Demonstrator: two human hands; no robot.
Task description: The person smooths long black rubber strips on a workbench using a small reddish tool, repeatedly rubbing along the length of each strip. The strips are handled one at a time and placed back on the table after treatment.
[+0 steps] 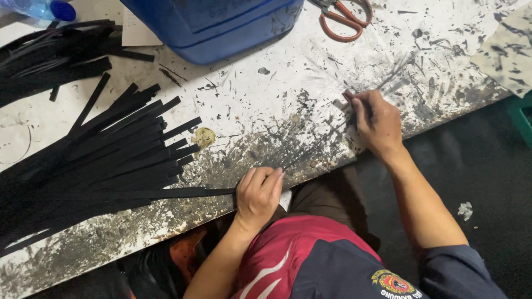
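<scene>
Fingers of the left hand (258,194) curl over a black strip (183,192); right hand (377,122) grip unclear.

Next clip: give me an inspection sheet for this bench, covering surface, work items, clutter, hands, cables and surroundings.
Surface: white table, heavily smeared and flecked with black marks.
Work items: black strips fanned out at left; one strip runs along the near edge into the left hand.
Clutter: orange-handled scissors, blue container, blue-capped bottle, stained sheet at right.
Hands: left hand closed on the strip end; right hand pinches a small dark thing against the table, too small to tell.
Cables: nothing seen.
Surroundings: dark floor with a scrap of paper; a green object's corner at the right edge.
</scene>
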